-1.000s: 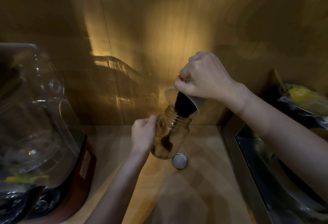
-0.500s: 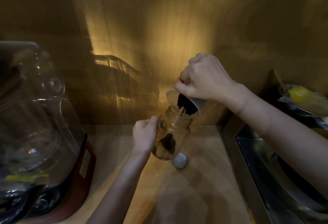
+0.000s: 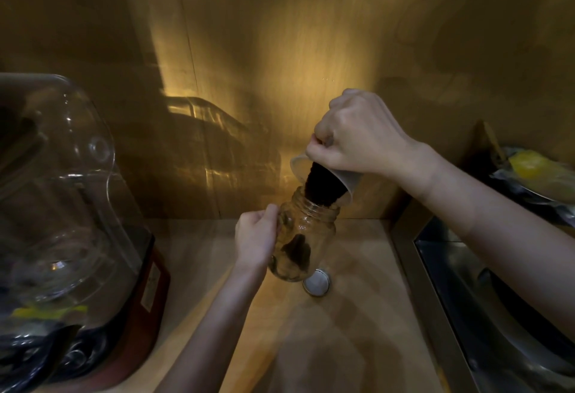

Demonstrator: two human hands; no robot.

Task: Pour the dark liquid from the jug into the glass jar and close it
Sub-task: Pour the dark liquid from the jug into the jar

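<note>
My right hand [image 3: 361, 134] grips a translucent plastic jug [image 3: 345, 179], tipped steeply left and down over the mouth of a clear glass jar [image 3: 308, 237]. Dark liquid [image 3: 323, 189] fills the jug's lip and reaches the jar's mouth. The jar leans to the right on the wooden counter, with a dark pool low inside it. My left hand [image 3: 256, 238] wraps the jar's left side. A round silver lid [image 3: 316, 282] lies flat on the counter just right of the jar's base.
A large clear-domed appliance on a red base [image 3: 71, 206] fills the left side. A steel sink [image 3: 497, 315] runs along the right edge, with a plastic-wrapped yellow item [image 3: 535, 171] behind it. A wooden wall rises behind the counter [image 3: 311, 346].
The jug has tipped further and more dark liquid crowds its lip at the jar's mouth. The dark pool in the jar has grown. Both hands have kept their places.
</note>
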